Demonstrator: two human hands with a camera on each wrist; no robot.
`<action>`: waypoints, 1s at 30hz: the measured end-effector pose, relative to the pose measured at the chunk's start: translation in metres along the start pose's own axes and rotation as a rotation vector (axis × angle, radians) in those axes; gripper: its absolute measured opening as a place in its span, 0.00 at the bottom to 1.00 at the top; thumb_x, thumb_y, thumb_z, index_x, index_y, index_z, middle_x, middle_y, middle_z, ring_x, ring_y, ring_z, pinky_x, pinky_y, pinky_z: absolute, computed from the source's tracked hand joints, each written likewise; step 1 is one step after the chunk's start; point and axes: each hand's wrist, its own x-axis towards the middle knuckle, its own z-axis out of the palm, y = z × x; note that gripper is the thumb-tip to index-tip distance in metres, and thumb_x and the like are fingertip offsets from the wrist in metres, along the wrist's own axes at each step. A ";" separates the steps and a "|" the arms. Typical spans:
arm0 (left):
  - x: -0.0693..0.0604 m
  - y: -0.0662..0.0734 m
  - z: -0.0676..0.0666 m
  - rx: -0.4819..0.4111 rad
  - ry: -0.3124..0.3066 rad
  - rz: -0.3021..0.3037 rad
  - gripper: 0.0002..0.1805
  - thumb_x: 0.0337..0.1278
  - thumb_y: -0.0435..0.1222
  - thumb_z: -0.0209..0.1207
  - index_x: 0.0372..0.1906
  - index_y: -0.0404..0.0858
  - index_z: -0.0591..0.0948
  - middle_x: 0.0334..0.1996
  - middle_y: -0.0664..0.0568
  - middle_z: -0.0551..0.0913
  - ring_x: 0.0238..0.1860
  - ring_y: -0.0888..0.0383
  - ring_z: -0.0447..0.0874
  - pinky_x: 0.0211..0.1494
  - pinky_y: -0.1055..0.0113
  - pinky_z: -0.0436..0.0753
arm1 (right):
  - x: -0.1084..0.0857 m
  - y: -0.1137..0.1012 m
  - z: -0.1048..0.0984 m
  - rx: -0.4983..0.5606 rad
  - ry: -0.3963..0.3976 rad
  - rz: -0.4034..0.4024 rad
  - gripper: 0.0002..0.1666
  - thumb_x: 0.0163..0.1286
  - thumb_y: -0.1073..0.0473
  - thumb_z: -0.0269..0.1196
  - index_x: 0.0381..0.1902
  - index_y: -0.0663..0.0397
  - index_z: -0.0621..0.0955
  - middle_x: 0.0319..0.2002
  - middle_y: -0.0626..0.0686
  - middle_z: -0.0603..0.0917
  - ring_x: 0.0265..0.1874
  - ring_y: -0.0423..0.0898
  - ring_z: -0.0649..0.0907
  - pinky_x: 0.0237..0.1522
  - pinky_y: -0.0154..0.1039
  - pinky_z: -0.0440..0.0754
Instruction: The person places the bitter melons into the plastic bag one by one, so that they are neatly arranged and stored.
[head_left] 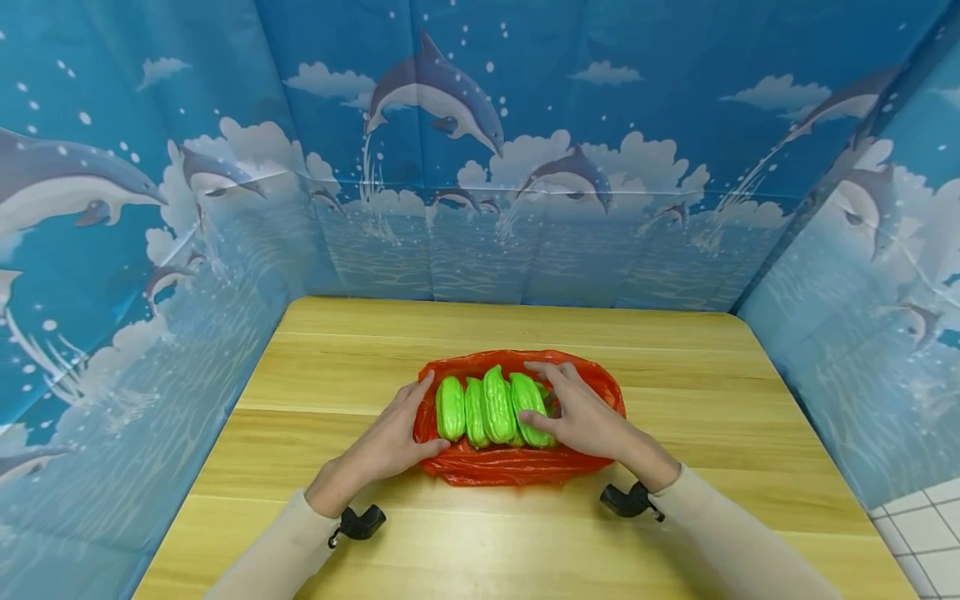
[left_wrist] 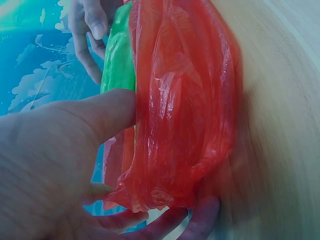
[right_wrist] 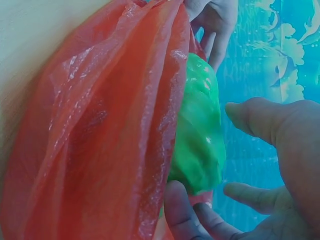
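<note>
Several light-green bitter melons (head_left: 497,407) with bumpy skin lie side by side in a red plastic bag (head_left: 491,475), its mouth spread wide. My left hand (head_left: 386,440) is at the bag's left end, fingers along the outside and thumb at the front rim. In the left wrist view that thumb touches the rim, with the fingers round the bag's end. Over the bag's right part, my right hand (head_left: 583,417) spreads its thumb and fingers above the rightmost bitter melon (right_wrist: 197,130). The right wrist view shows the thumb apart from it and fingertips close to its end.
The bag stands on a light wooden table (head_left: 337,350), whose far edge meets a blue dolphin-print curtain (head_left: 480,250). Similar curtain hangs on the left and right. A black wrist device (head_left: 362,523) sits by the left cuff, another (head_left: 626,500) by the right.
</note>
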 end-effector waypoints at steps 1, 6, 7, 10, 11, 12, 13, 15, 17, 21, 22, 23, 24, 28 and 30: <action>0.000 0.000 0.000 0.000 0.000 -0.001 0.64 0.72 0.43 0.80 0.99 0.42 0.50 0.93 0.29 0.60 0.90 0.30 0.67 0.91 0.31 0.72 | 0.000 0.000 0.000 0.001 -0.001 -0.001 0.50 0.84 0.41 0.75 0.93 0.49 0.67 0.69 0.62 0.76 0.49 0.45 0.85 0.48 0.40 0.87; -0.001 0.000 0.000 0.003 0.000 -0.004 0.64 0.72 0.43 0.80 0.99 0.41 0.51 0.93 0.29 0.60 0.90 0.29 0.67 0.91 0.31 0.71 | -0.001 -0.001 0.000 -0.006 0.000 0.002 0.50 0.84 0.40 0.74 0.92 0.49 0.67 0.69 0.61 0.76 0.49 0.47 0.85 0.47 0.40 0.87; -0.001 0.000 0.000 0.003 0.001 -0.004 0.64 0.72 0.43 0.80 0.99 0.42 0.51 0.93 0.29 0.60 0.90 0.29 0.67 0.91 0.31 0.71 | -0.002 -0.001 0.000 -0.008 0.002 0.000 0.50 0.84 0.40 0.74 0.92 0.50 0.67 0.69 0.62 0.76 0.49 0.47 0.85 0.48 0.40 0.87; -0.001 0.000 0.000 0.002 0.001 -0.008 0.64 0.72 0.43 0.80 0.99 0.42 0.51 0.93 0.30 0.60 0.90 0.29 0.67 0.91 0.31 0.72 | -0.003 -0.001 -0.001 -0.011 0.011 0.004 0.49 0.84 0.39 0.74 0.92 0.49 0.68 0.70 0.62 0.76 0.52 0.49 0.86 0.50 0.42 0.88; -0.001 0.000 0.000 0.002 0.000 -0.010 0.64 0.72 0.43 0.80 0.99 0.42 0.51 0.93 0.30 0.60 0.90 0.29 0.67 0.91 0.31 0.72 | -0.003 -0.001 -0.002 -0.012 0.013 0.003 0.49 0.84 0.39 0.74 0.92 0.49 0.68 0.71 0.63 0.76 0.52 0.49 0.86 0.51 0.43 0.88; -0.001 0.000 0.000 0.003 0.000 -0.010 0.64 0.72 0.44 0.80 0.99 0.42 0.51 0.93 0.30 0.60 0.90 0.29 0.67 0.91 0.31 0.72 | -0.004 0.000 -0.002 -0.013 0.016 -0.001 0.49 0.85 0.39 0.73 0.92 0.49 0.68 0.71 0.64 0.76 0.53 0.49 0.86 0.51 0.43 0.88; -0.001 0.000 0.000 0.003 0.000 -0.011 0.64 0.72 0.44 0.80 0.99 0.43 0.51 0.93 0.30 0.60 0.90 0.29 0.67 0.91 0.31 0.72 | -0.004 0.000 -0.002 -0.013 0.018 -0.003 0.49 0.85 0.39 0.73 0.92 0.49 0.68 0.72 0.64 0.76 0.53 0.49 0.86 0.51 0.43 0.88; -0.001 0.000 0.000 0.004 0.000 -0.011 0.64 0.72 0.44 0.80 0.99 0.43 0.51 0.93 0.30 0.60 0.90 0.29 0.67 0.90 0.31 0.73 | -0.005 0.001 -0.003 -0.013 0.024 -0.003 0.49 0.85 0.38 0.73 0.92 0.49 0.68 0.73 0.65 0.76 0.53 0.49 0.86 0.51 0.44 0.88; -0.001 0.001 -0.001 0.006 0.001 -0.011 0.64 0.72 0.44 0.80 0.99 0.43 0.51 0.92 0.30 0.60 0.90 0.29 0.68 0.90 0.31 0.73 | -0.005 0.001 -0.004 -0.017 0.031 -0.005 0.49 0.85 0.38 0.73 0.92 0.49 0.68 0.75 0.66 0.75 0.53 0.49 0.86 0.51 0.43 0.88; -0.001 0.002 -0.001 0.008 0.001 -0.013 0.64 0.72 0.44 0.80 0.99 0.43 0.51 0.92 0.30 0.61 0.90 0.29 0.68 0.90 0.31 0.74 | -0.007 0.002 -0.007 -0.022 0.051 -0.001 0.48 0.86 0.39 0.72 0.91 0.51 0.69 0.78 0.68 0.74 0.54 0.52 0.87 0.51 0.44 0.90; -0.001 0.002 -0.002 0.009 0.001 -0.015 0.64 0.72 0.44 0.80 0.99 0.43 0.51 0.92 0.30 0.61 0.90 0.30 0.68 0.90 0.31 0.74 | -0.008 0.003 -0.007 -0.025 0.056 -0.001 0.48 0.86 0.40 0.72 0.91 0.51 0.69 0.77 0.68 0.74 0.55 0.53 0.88 0.51 0.44 0.91; -0.001 0.002 -0.002 0.009 0.001 -0.017 0.64 0.72 0.44 0.80 0.99 0.43 0.51 0.92 0.30 0.60 0.90 0.30 0.68 0.90 0.31 0.74 | -0.008 0.003 -0.007 -0.029 0.062 -0.003 0.47 0.86 0.40 0.72 0.91 0.51 0.69 0.76 0.68 0.75 0.55 0.54 0.88 0.51 0.44 0.91; -0.001 0.002 -0.002 0.009 0.001 -0.018 0.64 0.72 0.44 0.80 0.99 0.43 0.50 0.93 0.30 0.60 0.90 0.30 0.68 0.90 0.31 0.73 | -0.009 0.003 -0.008 -0.028 0.068 -0.003 0.47 0.86 0.40 0.72 0.91 0.51 0.70 0.76 0.68 0.75 0.56 0.55 0.88 0.52 0.44 0.91; -0.001 0.003 -0.003 0.007 0.003 -0.019 0.64 0.72 0.44 0.80 0.99 0.43 0.50 0.93 0.30 0.60 0.90 0.30 0.67 0.90 0.31 0.73 | -0.011 0.005 -0.010 -0.031 0.095 -0.001 0.46 0.86 0.41 0.72 0.91 0.51 0.70 0.73 0.67 0.77 0.57 0.56 0.87 0.51 0.44 0.91; -0.001 0.004 -0.003 0.007 0.003 -0.017 0.64 0.72 0.44 0.80 0.99 0.43 0.50 0.93 0.30 0.60 0.91 0.30 0.66 0.91 0.31 0.72 | -0.012 0.006 -0.012 -0.026 0.107 0.007 0.46 0.86 0.42 0.72 0.91 0.50 0.70 0.72 0.66 0.77 0.57 0.56 0.86 0.51 0.44 0.90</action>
